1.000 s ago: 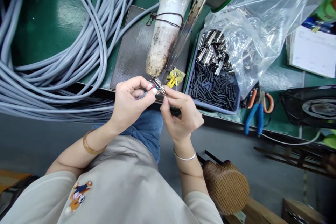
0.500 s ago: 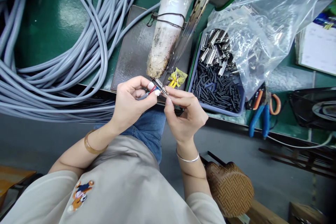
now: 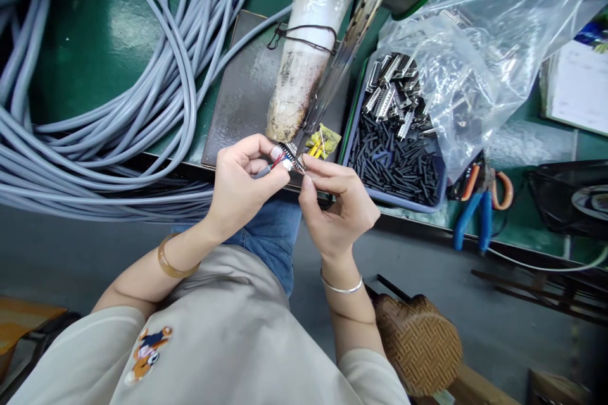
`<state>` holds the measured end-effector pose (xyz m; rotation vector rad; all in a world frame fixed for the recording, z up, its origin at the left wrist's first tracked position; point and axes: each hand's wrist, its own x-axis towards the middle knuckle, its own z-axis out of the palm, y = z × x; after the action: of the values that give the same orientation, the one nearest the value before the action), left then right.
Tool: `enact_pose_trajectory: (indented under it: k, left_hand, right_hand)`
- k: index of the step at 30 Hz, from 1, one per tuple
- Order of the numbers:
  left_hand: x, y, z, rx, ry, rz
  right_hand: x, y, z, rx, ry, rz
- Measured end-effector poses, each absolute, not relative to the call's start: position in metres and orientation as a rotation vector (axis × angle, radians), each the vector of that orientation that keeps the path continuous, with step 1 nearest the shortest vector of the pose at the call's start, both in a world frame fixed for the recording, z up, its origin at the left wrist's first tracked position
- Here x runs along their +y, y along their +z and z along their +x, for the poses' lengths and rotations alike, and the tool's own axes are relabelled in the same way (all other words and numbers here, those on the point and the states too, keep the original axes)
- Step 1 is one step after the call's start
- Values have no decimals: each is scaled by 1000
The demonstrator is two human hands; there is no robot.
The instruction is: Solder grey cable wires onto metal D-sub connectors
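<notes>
My left hand [image 3: 247, 180] is closed around the end of a grey cable, whose red, blue and white wires fan out at the fingertips. A multi-pin connector [image 3: 288, 152] with a metal rim lies at those wires, just below the tip of the white wrapped tube. My right hand [image 3: 335, 199] pinches a slim, pointed metal tool [image 3: 300, 166] between thumb and forefinger, its tip against the connector's edge. Most of the tool is hidden by the fingers. Just beyond the right fingertips sits a yellow sponge-like piece [image 3: 331, 139].
To the left, grey cables [image 3: 185, 95] lie in a large bundle. A blue bin [image 3: 430, 207] of black sleeves and connectors stands at right under a plastic bag [image 3: 503, 57]. Blue-handled pliers [image 3: 484, 218] rest at the table edge. A wrapped tube [image 3: 304, 44] hangs over the dark plate [image 3: 237, 95].
The whole view has shifted slightly. Both hands stay at the connector, with the right hand's tool still against it; the connector looks tilted a little more.
</notes>
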<state>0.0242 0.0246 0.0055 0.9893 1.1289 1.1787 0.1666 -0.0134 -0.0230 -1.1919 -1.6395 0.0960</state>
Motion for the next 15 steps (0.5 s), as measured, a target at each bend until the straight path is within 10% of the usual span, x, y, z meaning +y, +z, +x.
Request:
enact_pose_trajectory:
  k: [15]
  left_hand:
    - [28, 2, 20, 1045, 1141, 926]
  right_hand:
    - [-11, -25, 167, -1657, 94, -1185]
